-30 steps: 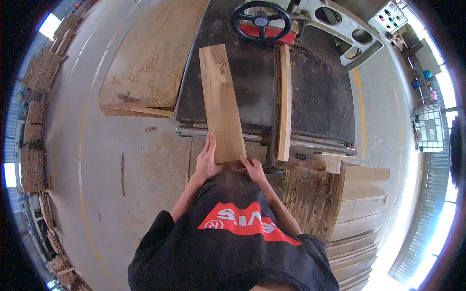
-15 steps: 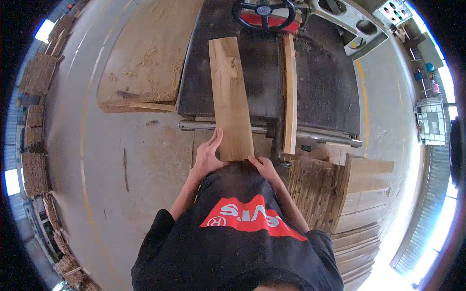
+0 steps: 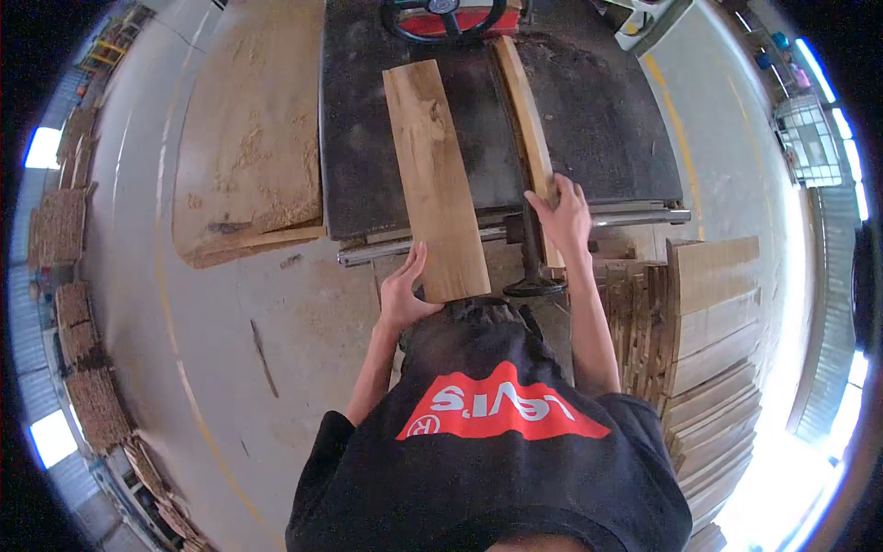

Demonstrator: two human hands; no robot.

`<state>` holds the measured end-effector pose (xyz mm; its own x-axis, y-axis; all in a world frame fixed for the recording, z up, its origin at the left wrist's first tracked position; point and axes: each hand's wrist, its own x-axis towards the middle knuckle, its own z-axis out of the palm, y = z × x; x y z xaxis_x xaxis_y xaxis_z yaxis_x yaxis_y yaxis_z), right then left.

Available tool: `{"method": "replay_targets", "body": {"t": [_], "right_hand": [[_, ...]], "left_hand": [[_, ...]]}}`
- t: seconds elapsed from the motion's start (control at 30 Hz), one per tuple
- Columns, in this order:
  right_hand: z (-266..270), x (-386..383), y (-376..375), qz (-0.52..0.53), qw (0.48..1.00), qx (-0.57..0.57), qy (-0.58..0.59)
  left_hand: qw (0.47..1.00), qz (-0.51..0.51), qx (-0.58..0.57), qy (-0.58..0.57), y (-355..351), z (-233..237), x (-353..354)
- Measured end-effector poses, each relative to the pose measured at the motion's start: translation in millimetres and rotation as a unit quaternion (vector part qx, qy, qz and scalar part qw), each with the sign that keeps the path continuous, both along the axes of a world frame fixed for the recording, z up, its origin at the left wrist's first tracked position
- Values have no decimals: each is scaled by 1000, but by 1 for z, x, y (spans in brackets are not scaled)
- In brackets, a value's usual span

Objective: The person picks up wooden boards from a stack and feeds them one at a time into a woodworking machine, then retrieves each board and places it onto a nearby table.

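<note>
Board (image 3: 434, 179) lies flat & lengthwise on the dark machine table (image 3: 607, 120), far end toward the handwheel (image 3: 443, 17), near end hanging past the front rail (image 3: 635, 218) and reaching the person's shirt. L hand (image 3: 405, 294) is clamped on the near-left corner: fingers up along the left edge, thumb at the end grain. R hand (image 3: 561, 216) is off the board, laid over the near end of a narrow strip (image 3: 524, 120) that runs along the table just right of the board; fingers drape across it, but can't tell if the thumb closes underneath, so that grip is unclear. A small gap shows between board & strip, wider at the near end. Board looks like solid rough-sawn wood w/ a knot near the far end: stiff, won't sag, prob. moderately heavy for one hand, and w/ only a corner held it would tend to pivot. Surface looks dry & not slippery; edges may splinter. Best hold, judging by shape: both long edges near the overhanging end, or palm flat on top w/ fingers clear of the far end. Other boards are stacked at right (image 3: 708, 313); a sawdust-covered panel (image 3: 244, 138) lies on the floor to the left.
</note>
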<state>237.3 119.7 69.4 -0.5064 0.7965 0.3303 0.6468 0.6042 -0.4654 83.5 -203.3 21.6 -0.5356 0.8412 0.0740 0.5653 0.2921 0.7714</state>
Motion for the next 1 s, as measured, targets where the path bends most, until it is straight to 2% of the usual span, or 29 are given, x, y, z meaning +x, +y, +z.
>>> {"method": "replay_targets", "body": {"t": [0.07, 0.17, 0.23, 0.27, 0.33, 0.4, 0.5, 0.6, 0.7, 0.8, 0.9, 1.0], "right_hand": [[-25, 0, 11, 41, 998, -36, 38], [-21, 7, 16, 61, 990, -92, 83], [-12, 17, 2, 65, 988, -119, 71], [-10, 23, -11, 72, 978, -164, 106], [-8, 32, -39, 80, 948, -254, 172], [-7, 29, -69, 62, 883, -394, 247], [-17, 7, -100, 121, 809, -474, 327], [-20, -21, -117, 121, 829, -472, 274], [-24, -38, -129, 121, 872, -414, 232], [-38, -46, -132, 123, 898, -346, 242], [-17, -47, -127, 136, 940, -280, 137], [1, -52, -138, 114, 984, -133, 38]], "left_hand": [[1000, -11, -5, 4, -1, 2, -3], [1000, -18, -17, 20, 4, 5, -6], [999, -20, -37, 23, 6, 9, -9], [998, -20, -52, 18, 7, 11, -10], [998, -25, -48, 13, 9, 10, -11], [999, -35, -9, 14, 12, 6, -13], [998, -40, -45, 11, 16, 10, -11], [992, -88, -25, 86, 19, 24, -20], [992, -31, 3, 123, 24, 7, -37], [992, 52, 71, 90, 59, 22, -55], [976, 94, 113, 158, 106, 20, -74], [972, 100, 140, 162, 145, -14, -97]]}}
